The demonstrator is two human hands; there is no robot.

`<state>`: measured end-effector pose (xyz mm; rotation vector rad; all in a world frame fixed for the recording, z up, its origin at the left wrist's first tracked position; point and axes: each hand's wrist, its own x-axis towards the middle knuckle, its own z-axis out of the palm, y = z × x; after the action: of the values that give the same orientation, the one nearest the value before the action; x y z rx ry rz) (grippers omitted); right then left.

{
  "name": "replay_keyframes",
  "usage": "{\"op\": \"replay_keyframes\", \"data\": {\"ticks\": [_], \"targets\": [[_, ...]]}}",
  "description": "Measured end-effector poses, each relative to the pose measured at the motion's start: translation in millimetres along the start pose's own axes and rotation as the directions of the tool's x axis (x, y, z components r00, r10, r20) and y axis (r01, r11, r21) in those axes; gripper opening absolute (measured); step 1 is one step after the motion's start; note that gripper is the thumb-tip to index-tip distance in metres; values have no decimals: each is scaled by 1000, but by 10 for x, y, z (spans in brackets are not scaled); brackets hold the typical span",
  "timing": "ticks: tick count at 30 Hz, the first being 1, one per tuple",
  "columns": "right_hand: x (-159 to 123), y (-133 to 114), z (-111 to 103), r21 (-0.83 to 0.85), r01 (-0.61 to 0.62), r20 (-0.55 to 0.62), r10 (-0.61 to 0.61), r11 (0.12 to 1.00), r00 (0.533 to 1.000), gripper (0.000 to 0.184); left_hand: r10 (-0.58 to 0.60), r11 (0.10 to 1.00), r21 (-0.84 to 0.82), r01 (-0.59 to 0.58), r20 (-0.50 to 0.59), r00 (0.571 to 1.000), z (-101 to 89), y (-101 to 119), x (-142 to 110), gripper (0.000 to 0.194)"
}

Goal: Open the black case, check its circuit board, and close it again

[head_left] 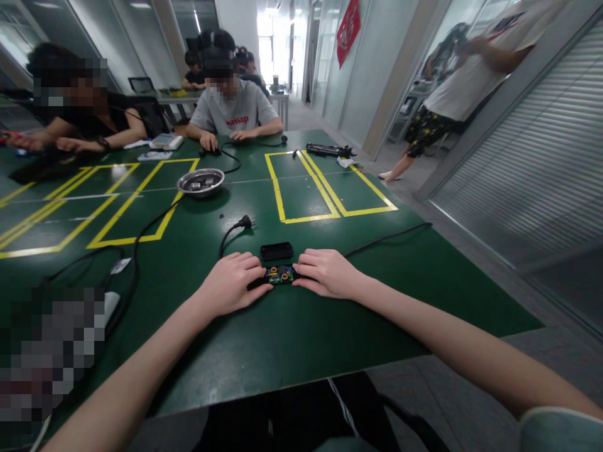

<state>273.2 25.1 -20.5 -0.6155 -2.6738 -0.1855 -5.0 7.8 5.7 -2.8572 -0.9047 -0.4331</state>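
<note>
On the green table near me lies an opened black power adapter (281, 275), its circuit board showing copper-coloured coils and small parts. My left hand (234, 282) is closed round its left end, with thumb and fingers on either side. At the opposite end my right hand (330, 274) grips it in the same way; both ends are partly hidden by the fingers. Just beyond it is a black cover shell (276, 251), lying hollow side up. A black cord with a plug (245, 221) emerges near my left hand, and another cable (389, 238) runs off behind my right hand.
A metal bowl (200, 182) holding metal parts stands farther left. Yellow tape rectangles (308, 218) mark the green table (292, 351). Black tools (330, 150) lie at the back right. A person (233, 107) sits opposite, another at the left; cables cross the left side.
</note>
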Motion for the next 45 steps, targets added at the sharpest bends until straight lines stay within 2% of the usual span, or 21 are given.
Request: {"op": "replay_keyframes", "data": {"ticks": [4, 7, 8, 10, 12, 15, 20, 23, 25, 28, 30, 33, 39, 45], "targets": [[21, 67, 20, 148, -53, -58, 63, 987, 996, 31, -25, 999, -33, 22, -105, 994, 54, -55, -3, 30], [20, 106, 57, 239, -163, -106, 192, 957, 976, 31, -101, 994, -61, 91, -188, 977, 117, -111, 21, 54], [19, 117, 82, 245, -204, -114, 237, 948, 965, 35, -138, 989, -69, 127, -183, 973, 142, -128, 32, 65], [19, 139, 146, 243, -264, -87, 292, 933, 952, 55, -207, 977, -86, 197, -117, 971, 190, -150, 48, 88], [17, 160, 201, 252, -281, -21, 296, 926, 955, 65, -233, 966, -123, 228, -28, 972, 227, -150, 54, 93], [6, 182, 215, 327, -256, 20, 265, 910, 964, 53, -244, 952, -189, 240, 3, 970, 241, -116, 44, 83], [-1, 140, 95, 546, -148, -86, 231, 825, 969, 18, -241, 930, -300, 212, -64, 968, 176, -29, 28, 73], [14, 77, 50, 616, -142, -116, 268, 775, 956, 2, -192, 924, -352, 152, -81, 978, 136, 15, 35, 50], [23, 38, 41, 650, -169, -109, 312, 740, 944, 11, -173, 921, -368, 129, -89, 981, 118, 37, 43, 34], [34, 0, 35, 672, -165, -98, 308, 722, 946, 19, -172, 914, -386, 124, -93, 981, 107, 56, 51, 25], [44, -13, 26, 660, -145, -78, 258, 737, 963, 24, -171, 908, -402, 119, -95, 981, 113, 58, 53, 23], [55, -24, 9, 646, -125, -51, 206, 753, 977, 21, -178, 893, -435, 117, -103, 979, 134, 54, 53, 23], [46, -46, 1, 588, -30, -140, 139, 808, 980, 13, -209, 881, -438, 179, -21, 978, 160, 39, 44, 28], [37, -18, -5, 594, -65, -97, 152, 802, 984, 16, -185, 892, -425, 153, -35, 982, 164, 42, 46, 27]]}}
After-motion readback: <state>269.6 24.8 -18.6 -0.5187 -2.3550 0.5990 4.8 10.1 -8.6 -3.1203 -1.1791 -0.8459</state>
